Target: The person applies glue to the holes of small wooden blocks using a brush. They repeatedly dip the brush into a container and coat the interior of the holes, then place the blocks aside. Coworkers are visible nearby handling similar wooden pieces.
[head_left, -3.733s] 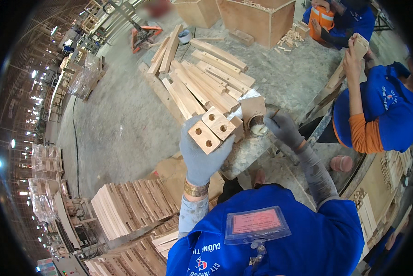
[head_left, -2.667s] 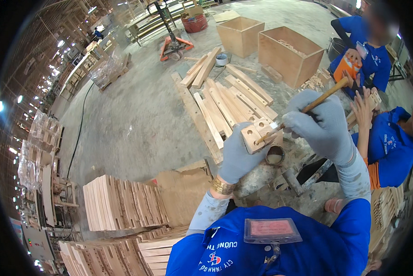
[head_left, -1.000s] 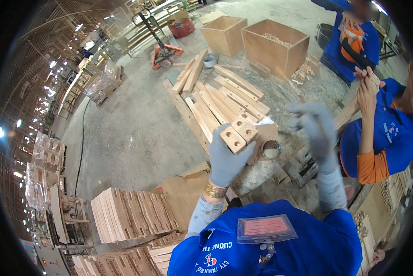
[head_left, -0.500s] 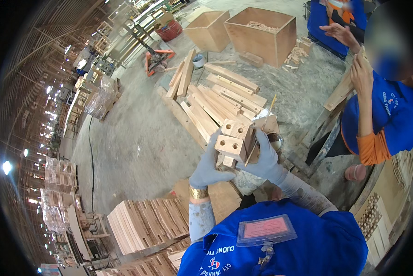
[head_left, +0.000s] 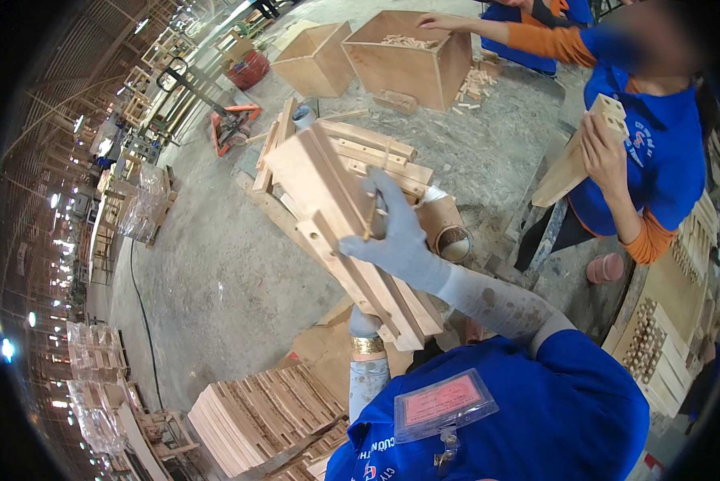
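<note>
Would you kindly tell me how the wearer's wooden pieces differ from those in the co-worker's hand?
The wearer's wooden pieces show mostly their long sides, while the co-worker's wooden pieces show a drilled end. The wearer's pieces look larger in view; the co-worker's look smaller. The right hand on the wearer's pieces is gloved; the co-worker's hand on theirs is bare. Both are pale, with visible holes.

Around the held wooden pieces [head_left: 326,200], a box [head_left: 328,74] stands at twelve o'clock (a second box [head_left: 396,74], small blocks [head_left: 410,40] inside, just right), a pot [head_left: 455,232] at three, stacked slats [head_left: 268,405] at seven, a pallet load [head_left: 147,200] at nine.
</note>
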A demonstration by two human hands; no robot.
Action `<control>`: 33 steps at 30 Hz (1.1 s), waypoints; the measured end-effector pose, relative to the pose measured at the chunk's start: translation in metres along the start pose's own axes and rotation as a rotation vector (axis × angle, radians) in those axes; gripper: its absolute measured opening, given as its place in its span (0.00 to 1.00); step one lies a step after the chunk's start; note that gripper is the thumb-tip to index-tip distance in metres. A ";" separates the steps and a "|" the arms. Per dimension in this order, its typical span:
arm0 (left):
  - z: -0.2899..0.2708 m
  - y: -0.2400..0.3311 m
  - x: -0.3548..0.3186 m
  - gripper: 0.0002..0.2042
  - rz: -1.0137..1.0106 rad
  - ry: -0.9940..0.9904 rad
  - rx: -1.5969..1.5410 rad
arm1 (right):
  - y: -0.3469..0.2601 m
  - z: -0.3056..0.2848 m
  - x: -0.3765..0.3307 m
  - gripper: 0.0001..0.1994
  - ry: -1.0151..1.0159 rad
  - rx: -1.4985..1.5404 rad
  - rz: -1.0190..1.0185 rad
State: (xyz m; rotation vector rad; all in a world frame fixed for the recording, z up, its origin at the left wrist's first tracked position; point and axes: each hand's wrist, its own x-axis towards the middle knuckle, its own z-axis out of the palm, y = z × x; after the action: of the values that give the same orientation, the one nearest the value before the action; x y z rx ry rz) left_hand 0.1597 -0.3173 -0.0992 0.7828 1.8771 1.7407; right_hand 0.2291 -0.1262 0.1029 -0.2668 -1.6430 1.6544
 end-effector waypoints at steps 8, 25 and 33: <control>0.056 0.148 0.012 0.54 -0.027 -0.132 -0.973 | -0.007 -0.067 0.002 0.17 -0.098 0.074 -0.106; 0.042 0.131 0.061 0.46 0.142 -0.102 -1.200 | 0.110 -0.174 -0.104 0.10 -0.055 -0.587 0.212; 0.042 0.142 0.064 0.44 0.160 -0.003 -1.076 | 0.075 -0.170 -0.120 0.08 -0.021 -0.443 0.197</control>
State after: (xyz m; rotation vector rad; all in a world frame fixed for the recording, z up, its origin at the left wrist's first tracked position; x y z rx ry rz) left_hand 0.1550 -0.2376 0.0409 0.4750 0.6332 2.4158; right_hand 0.3907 -0.0641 -0.0345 -0.6499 -2.0434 1.4146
